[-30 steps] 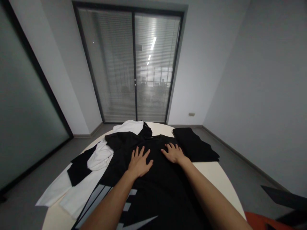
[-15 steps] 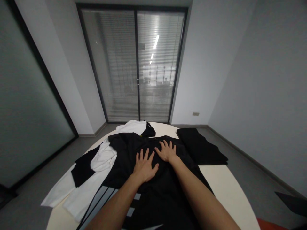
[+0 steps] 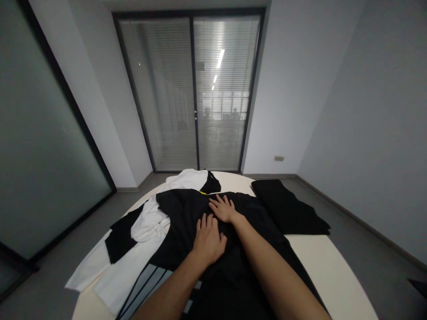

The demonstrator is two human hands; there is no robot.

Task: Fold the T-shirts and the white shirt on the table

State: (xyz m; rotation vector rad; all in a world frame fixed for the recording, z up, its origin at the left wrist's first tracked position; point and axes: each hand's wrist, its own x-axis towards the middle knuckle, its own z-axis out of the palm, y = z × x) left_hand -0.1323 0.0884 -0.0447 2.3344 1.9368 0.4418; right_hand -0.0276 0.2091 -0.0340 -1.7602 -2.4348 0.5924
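A black T-shirt (image 3: 180, 206) with grey stripes near its lower left lies spread over the round table. On its upper middle part rests my left hand (image 3: 209, 239), palm down, fingers close together and slightly bent. Just beyond it my right hand (image 3: 223, 209) lies flat on the cloth near the collar, its fingers spread. Neither hand grips the fabric visibly. A small yellow patch shows at the collar edge.
White and black clothing (image 3: 150, 222) lies crumpled on the left, with another white and black piece (image 3: 188, 179) at the back. A folded black garment (image 3: 287, 209) sits on the right. The pale table (image 3: 323, 262) has a curved edge. Beyond stands a glass partition with blinds (image 3: 220, 133).
My right hand has slid left across the shirt, closer to the left hand. My left hand's fingers have drawn together and bent a little. The view has shifted slightly.
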